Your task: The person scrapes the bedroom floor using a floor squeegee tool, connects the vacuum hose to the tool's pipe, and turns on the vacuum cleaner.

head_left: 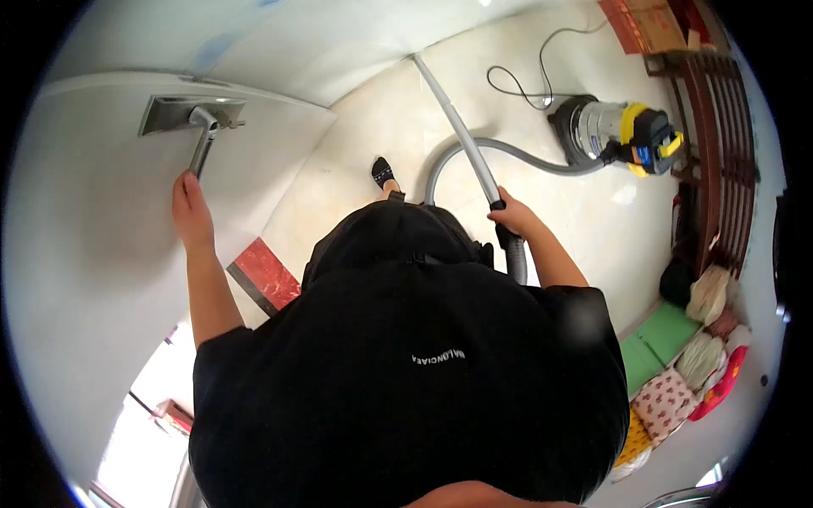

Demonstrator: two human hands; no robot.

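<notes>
On the left, my left hand (193, 212) is wrapped round a short metal tube (201, 152), whose flat rectangular head (174, 115) lies against the white door-like panel. My right hand (515, 215) grips the black handle of a long grey vacuum wand (461, 131). The wand's far end meets the floor by the wall. From the handle, a grey corrugated hose (517, 261) goes down beside my body, and a curved hose (542, 162) joins the vacuum cleaner (605, 131) at the right.
A grey cable (542, 63) loops on the pale floor (356, 118) behind the vacuum. Along the right stand a dark wooden slatted bench (711, 152), a cardboard box (648, 25), a green board (660, 339) and cushions (665, 405). A red mat (267, 275) lies at the left.
</notes>
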